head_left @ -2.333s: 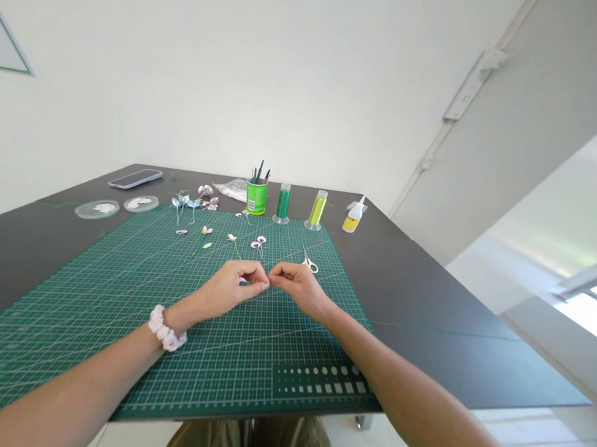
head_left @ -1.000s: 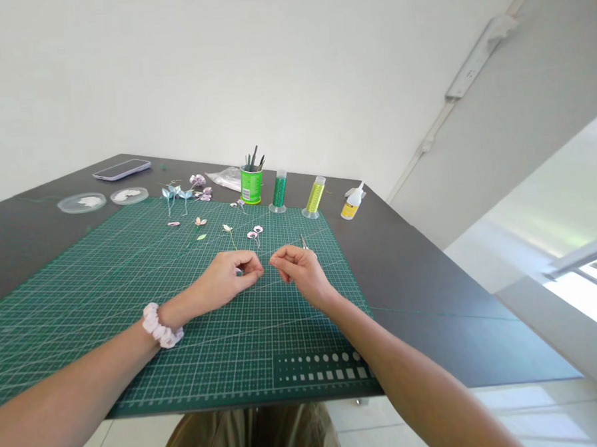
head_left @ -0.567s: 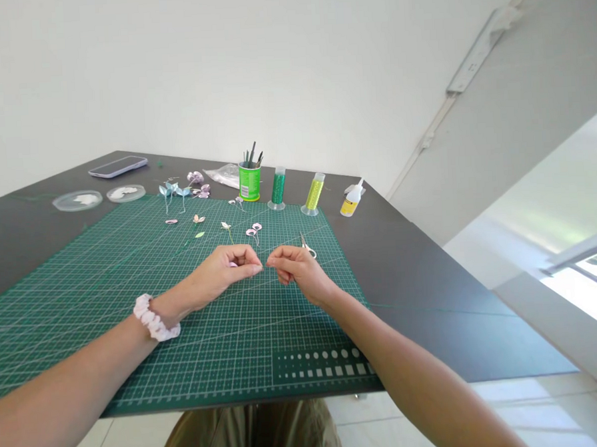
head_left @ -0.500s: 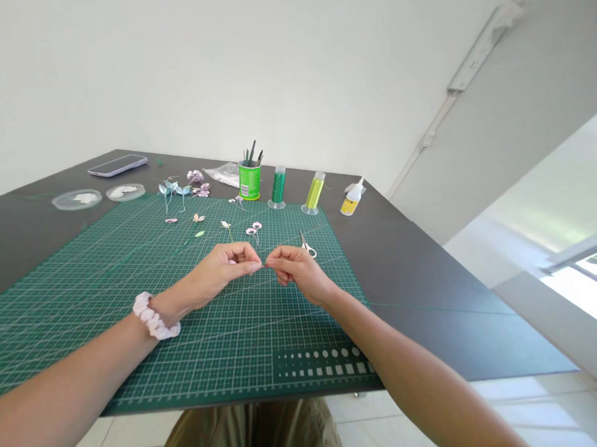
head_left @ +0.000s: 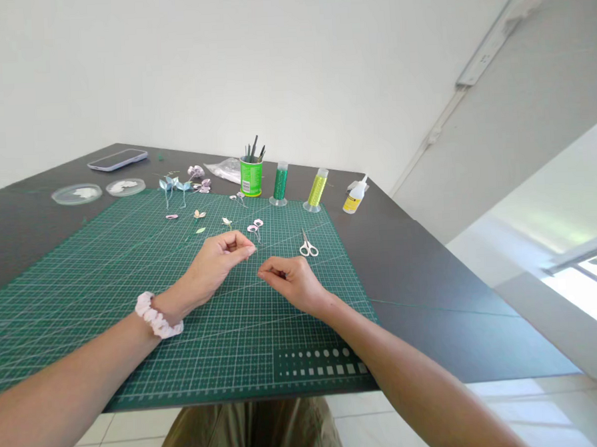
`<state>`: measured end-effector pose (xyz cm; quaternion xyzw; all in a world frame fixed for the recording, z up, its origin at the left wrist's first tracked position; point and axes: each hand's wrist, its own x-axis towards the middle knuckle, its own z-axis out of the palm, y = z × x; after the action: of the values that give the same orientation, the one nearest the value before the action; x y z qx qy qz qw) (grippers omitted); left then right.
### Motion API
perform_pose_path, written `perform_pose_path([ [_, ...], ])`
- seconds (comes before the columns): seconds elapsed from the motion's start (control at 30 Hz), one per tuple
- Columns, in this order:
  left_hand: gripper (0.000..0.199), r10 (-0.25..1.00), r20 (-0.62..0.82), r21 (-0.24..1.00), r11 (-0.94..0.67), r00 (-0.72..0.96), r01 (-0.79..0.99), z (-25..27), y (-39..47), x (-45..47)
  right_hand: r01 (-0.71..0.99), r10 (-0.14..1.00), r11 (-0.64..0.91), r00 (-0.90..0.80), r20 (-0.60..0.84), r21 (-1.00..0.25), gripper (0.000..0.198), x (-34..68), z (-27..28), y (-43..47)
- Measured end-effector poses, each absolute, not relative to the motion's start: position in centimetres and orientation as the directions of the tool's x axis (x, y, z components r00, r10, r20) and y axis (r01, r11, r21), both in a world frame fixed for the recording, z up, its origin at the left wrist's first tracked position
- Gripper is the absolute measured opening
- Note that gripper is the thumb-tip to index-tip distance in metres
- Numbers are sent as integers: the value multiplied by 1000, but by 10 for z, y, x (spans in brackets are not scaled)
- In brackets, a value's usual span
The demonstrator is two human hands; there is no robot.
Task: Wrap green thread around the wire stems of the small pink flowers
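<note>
Above the green cutting mat (head_left: 199, 349), my left hand (head_left: 223, 257) is closed in a pinch; whatever lies between its fingertips is too small to make out. My right hand (head_left: 294, 284) also pinches, thumb against fingers, a short gap to the right and nearer to me; its contents are hidden. Just beyond my left fingertips lie pale pink petal pieces on wire stems (head_left: 253, 228). White-handled scissors (head_left: 308, 248) rest on the mat past my right hand. A small white flower (head_left: 227, 221), a green leaf (head_left: 201, 230) and a peach flower (head_left: 198, 214) are farther off.
Along the back stand a green can of tools (head_left: 251, 178), a dark green spool (head_left: 279, 184), a yellow-green spool (head_left: 317, 190) and a glue bottle (head_left: 356, 195). Blue flowers (head_left: 174, 184), a clear dish (head_left: 77, 194) and a phone (head_left: 118, 159) are at the back left.
My hands have drawn apart from fingertips nearly touching. The left moved slightly up and left, the right down toward me, uncovering the scissors. The view shifted slightly.
</note>
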<state>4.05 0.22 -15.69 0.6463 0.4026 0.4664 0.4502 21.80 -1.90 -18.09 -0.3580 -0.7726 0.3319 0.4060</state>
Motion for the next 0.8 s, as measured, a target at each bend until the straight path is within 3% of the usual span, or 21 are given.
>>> perform_pose_path([
  [0.13, 20, 919, 290, 892, -360, 265, 272, -160, 5, 38, 315, 730, 670, -446, 518, -672, 19, 218, -180, -22],
  [0.33, 22, 902, 285, 830, -401, 323, 388, -163, 8, 36, 361, 725, 688, -363, 585, -629, 18, 222, -176, -21],
  [0.47, 22, 881, 269, 819, -422, 390, 389, -161, 6, 36, 334, 768, 641, -273, 579, -691, 18, 224, -174, -17],
  [0.63, 17, 838, 253, 814, -455, 483, 362, -162, 5, 37, 227, 874, 485, -152, 461, -844, 17, 223, -174, -12],
  [0.8, 18, 800, 247, 818, -475, 548, 325, -164, 4, 38, 143, 921, 378, -156, 356, -915, 21, 223, -174, -9],
])
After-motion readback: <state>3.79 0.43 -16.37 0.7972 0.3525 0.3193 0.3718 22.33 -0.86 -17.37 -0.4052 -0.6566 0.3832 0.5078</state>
